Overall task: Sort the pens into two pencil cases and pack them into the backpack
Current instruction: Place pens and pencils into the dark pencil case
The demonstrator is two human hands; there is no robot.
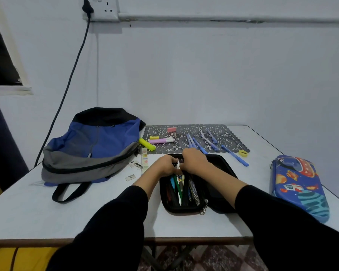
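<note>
An open black pencil case (219,194) lies in front of me on the table, with several pens (179,189) packed in its left half. My left hand (163,165) and my right hand (194,160) meet over the case's far end, fingers curled round the tops of the pens, a white pen showing between them. Several blue pens (204,142) lie loose on the patterned mat (231,143) behind. A blue space-print pencil case (299,184) lies closed at the right. The blue and grey backpack (92,147) lies at the left.
On or beside the mat lie a yellow highlighter (146,144), a pink highlighter (160,141), a pink eraser (171,129), a yellow eraser (154,137) and a yellow sharpener (243,153). A ruler (144,159) lies by the backpack. A cable (70,79) hangs down the wall.
</note>
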